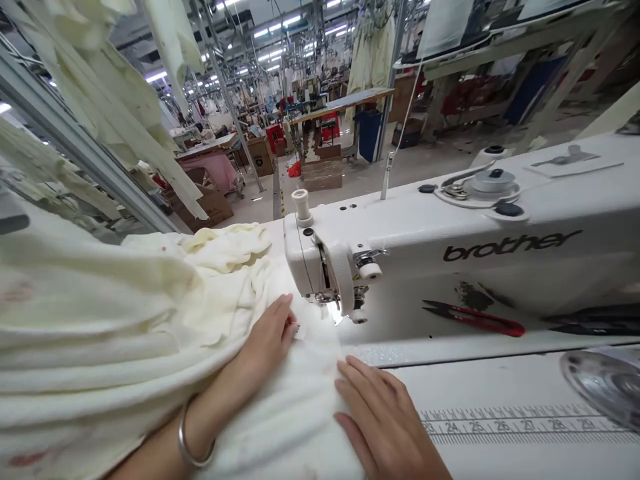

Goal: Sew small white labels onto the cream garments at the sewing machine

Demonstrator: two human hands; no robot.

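Note:
Cream fabric (pixel 295 407) with faint reddish marks lies across the table and runs up to the sewing machine (pixel 320 260). My left hand (pixel 270 333), with a metal bangle at the wrist, is just left of the presser foot (pixel 331 310). Its fingers are bent together on the fabric, gripping a fold. A small white label (pixel 299 331) with dark print shows beside these fingertips. My right hand (pixel 377 413) lies flat on the fabric's right edge, in front of the machine, fingers stretched out. The needle area is lit, its details too small to tell.
Red-handled thread snips (pixel 475 319) and black scissors (pixel 595 320) lie on the machine bed. A printed ruler (pixel 500 425) runs along the table front, with a shiny metal disc (pixel 605 383) at right. Cream garment pieces (pixel 115 93) hang at upper left. Cardboard boxes (pixel 323 170) stand behind.

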